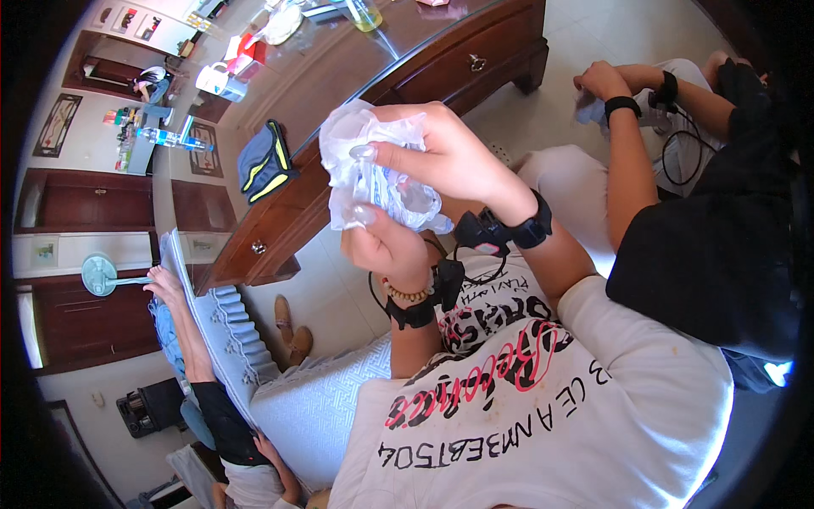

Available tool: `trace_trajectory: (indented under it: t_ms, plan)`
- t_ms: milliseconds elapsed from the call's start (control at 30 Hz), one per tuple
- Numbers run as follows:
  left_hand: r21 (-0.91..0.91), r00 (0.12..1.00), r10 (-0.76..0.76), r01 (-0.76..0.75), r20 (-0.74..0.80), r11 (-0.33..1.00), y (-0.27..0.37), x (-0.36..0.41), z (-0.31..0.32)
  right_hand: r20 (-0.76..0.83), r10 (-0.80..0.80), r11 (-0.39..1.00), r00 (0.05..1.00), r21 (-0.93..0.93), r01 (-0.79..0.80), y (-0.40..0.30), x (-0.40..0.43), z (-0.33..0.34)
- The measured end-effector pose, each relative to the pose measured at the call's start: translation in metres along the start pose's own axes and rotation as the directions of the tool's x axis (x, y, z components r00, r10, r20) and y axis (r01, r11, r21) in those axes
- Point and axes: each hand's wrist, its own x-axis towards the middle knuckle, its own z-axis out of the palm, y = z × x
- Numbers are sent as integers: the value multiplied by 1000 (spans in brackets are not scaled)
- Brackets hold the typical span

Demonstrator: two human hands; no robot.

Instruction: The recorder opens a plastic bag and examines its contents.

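My left hand point(388, 245) and my right hand point(439, 149) are together in front of my chest. Between them is a crumpled, translucent white plastic bag point(381, 181) with blue print. Each thumb presses on the bag's near side; most of the other fingers are hidden behind it. Black straps with small devices and cables circle both wrists, and a bead bracelet point(407, 294) sits on the left one. Just beyond the bag runs the edge of a dark wooden table point(305, 184) with a glass top.
A grey-blue fabric item with yellow trim point(267, 162) lies near the table's edge. Farther along are a white mug point(222, 83) and a water bottle point(175, 139). At right, another person's hands point(604, 83) hold a crumpled plastic piece. Someone lies on a covered sofa point(318, 407). Shoes point(292, 331) rest on the floor.
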Motion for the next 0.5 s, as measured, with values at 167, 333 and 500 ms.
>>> trace_trajectory:
  t_ms: [167,333,500]
  plan:
    - [115,992,89,-79,-88,990,4,0,-2,-175,-115,981,978,132,139,-12,-1,12]
    - [171,991,23,0,-134,985,15,3,-2,6,-216,945,976,253,208,-12,1,4]
    - [213,981,13,30,-195,977,20,2,3,77,-62,863,995,505,15,-12,2,10]
